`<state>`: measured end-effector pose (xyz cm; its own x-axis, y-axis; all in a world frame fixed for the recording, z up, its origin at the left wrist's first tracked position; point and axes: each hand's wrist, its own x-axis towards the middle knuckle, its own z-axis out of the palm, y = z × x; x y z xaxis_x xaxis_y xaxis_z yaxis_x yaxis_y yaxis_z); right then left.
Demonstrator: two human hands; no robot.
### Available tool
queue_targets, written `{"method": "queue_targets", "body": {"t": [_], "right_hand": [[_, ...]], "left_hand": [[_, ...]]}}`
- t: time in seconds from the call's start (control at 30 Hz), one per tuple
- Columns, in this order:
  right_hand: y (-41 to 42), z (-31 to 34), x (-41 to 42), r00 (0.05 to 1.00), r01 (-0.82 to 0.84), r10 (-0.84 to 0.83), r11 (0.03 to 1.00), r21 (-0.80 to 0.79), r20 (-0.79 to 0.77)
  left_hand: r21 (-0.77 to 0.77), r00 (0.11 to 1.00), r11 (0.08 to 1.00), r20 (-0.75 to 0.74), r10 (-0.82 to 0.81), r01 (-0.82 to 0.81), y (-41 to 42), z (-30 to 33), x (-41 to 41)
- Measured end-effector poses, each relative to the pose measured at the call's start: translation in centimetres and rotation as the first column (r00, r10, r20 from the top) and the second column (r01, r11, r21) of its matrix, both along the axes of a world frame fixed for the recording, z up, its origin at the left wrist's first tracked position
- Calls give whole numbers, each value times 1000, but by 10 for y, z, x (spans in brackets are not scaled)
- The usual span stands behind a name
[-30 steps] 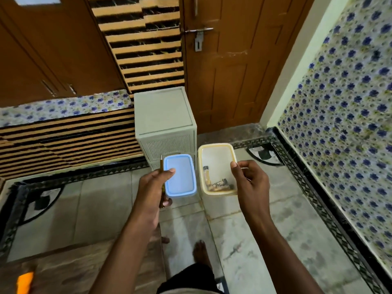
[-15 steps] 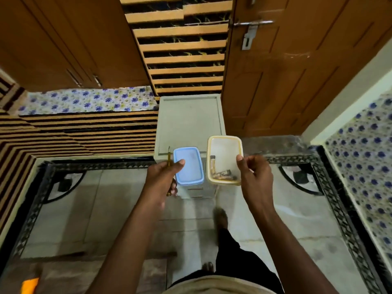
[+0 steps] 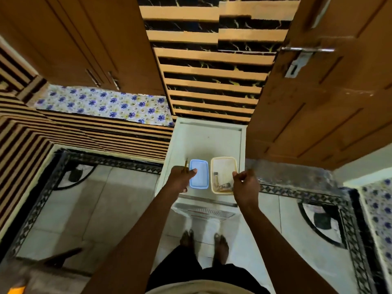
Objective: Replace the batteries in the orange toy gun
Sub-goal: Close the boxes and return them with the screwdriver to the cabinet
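Note:
My left hand grips a blue lid with the thumb on top, together with a thin yellow-handled tool that sticks up past the fingers. My right hand holds the right rim of an open cream container with batteries and small items at its near end. Both lid and container are over the top of a white plastic cabinet. An orange thing, perhaps the toy gun, shows at the bottom left corner on the floor.
A brown wooden door with a metal latch stands right of the cabinet. A striped ledge with a flowered cover runs to the left. My bare feet stand on the tiled floor before the cabinet.
I have walked up to the white cabinet. Both hands carried the lid and the container forward and now hold them over its top.

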<state>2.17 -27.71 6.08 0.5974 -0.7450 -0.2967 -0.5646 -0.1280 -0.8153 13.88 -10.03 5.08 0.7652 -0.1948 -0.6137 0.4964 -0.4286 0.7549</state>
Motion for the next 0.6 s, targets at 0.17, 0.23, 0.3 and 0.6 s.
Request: {"method": "queue_targets", "body": {"t": [0.17,0.23,0.3,0.6], "right_hand": [[-9,-25,42,994,55,-55,998,-1,-95],[-12,-34,55,989,72,-72,997,-1,-130],[-14,-43,64,985,85,-86,996,-13,-150],[-14,-52,71,970,96,-118,989,-112,-214]], "left_hand": [[120,998,991,-37,-51,55,-15,-34,43],[179,995,979,-9,-96,96,-18,-46,54],[244,985,957,37,-169,155,-19,-55,61],[455,944,885,242,-226,95,-12,-57,59]]}}
